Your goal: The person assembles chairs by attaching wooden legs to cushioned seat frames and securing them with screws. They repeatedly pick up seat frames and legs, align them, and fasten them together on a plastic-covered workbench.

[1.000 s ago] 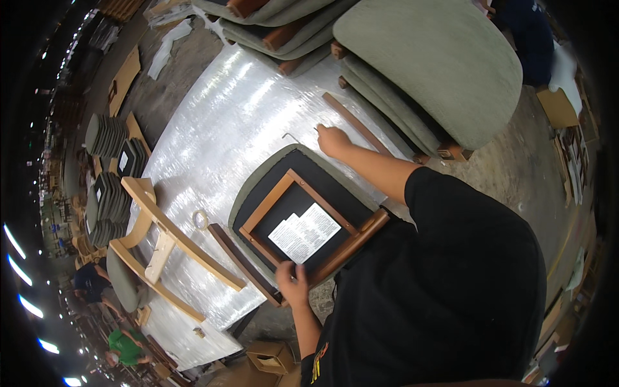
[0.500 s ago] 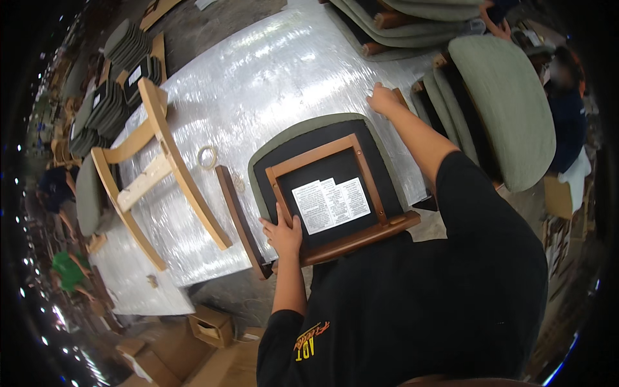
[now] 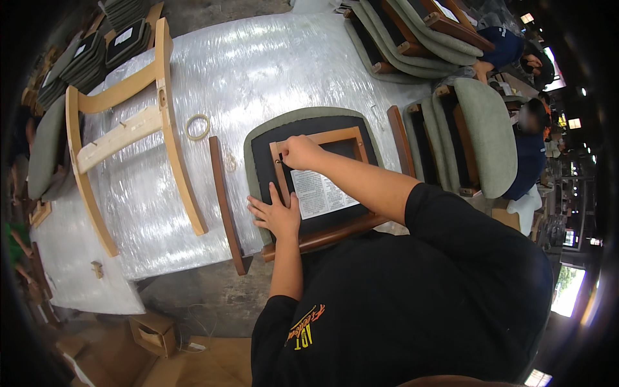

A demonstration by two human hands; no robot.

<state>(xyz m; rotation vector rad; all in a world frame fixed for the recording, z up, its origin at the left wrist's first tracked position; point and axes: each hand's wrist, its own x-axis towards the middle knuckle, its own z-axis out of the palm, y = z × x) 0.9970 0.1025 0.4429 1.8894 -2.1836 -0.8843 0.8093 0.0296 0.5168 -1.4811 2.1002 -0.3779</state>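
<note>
Nearest the person, an upturned chair seat [image 3: 309, 174] lies on the plastic-wrapped desk [image 3: 258, 71], its green padded edge showing around a black underside with a brown wooden frame and a white paper label [image 3: 319, 192]. The left hand [image 3: 277, 216] lies flat and spread on the seat's near left corner, fingers apart, pressing on the black fabric and gripping nothing. The right hand [image 3: 300, 153] sits on the left rail of the wooden frame with its fingers curled together, pinching a small dark object too small to make out. Just left of the seat a dark brown wooden slat [image 3: 224, 203] lies on the desk, and another dark slat [image 3: 401, 140] lies at the seat's right. Beyond the left slat rests a ring of pale tape [image 3: 197, 127]. Further left, a light wooden chair frame [image 3: 129, 126] lies on its side. At the far right, stacked green seat cushions [image 3: 477, 132] lean together, and another person in a blue top [image 3: 525, 161] sits beside them.
</note>
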